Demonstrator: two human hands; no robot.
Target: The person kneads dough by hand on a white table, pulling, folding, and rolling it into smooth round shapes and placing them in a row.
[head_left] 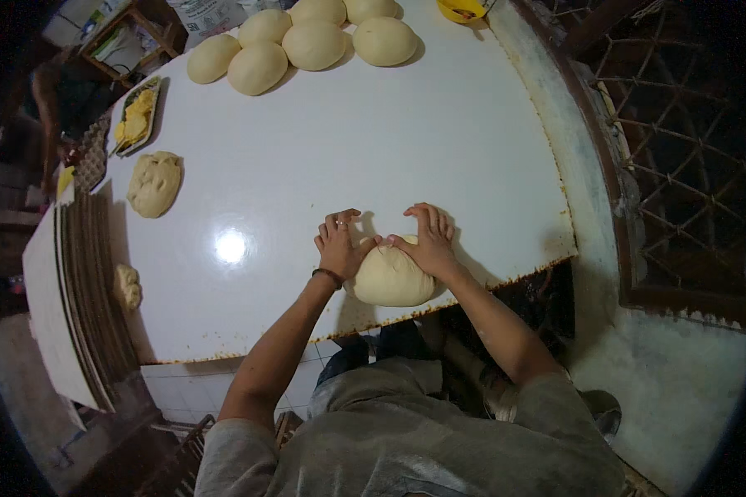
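A large pale ball of dough (392, 277) lies at the front edge of the white table (348, 141), between my two hands. My left hand (340, 244) grips its back left, with the thumb pressed into the top and the fingers bent above the far side. My right hand (427, 240) holds the back right, its thumb meeting the left one on the dough and its fingers curved beyond it. A lumpy piece of dough (153, 184) lies further left on the table.
Several smooth dough balls (315, 45) sit at the back. A yellow bowl (460, 10) is at the back right, a tray of yellow food (137, 116) at left. Stacked boards (79, 302) and a small dough lump (127, 286) line the left edge. A wall and lattice (663, 166) border the right.
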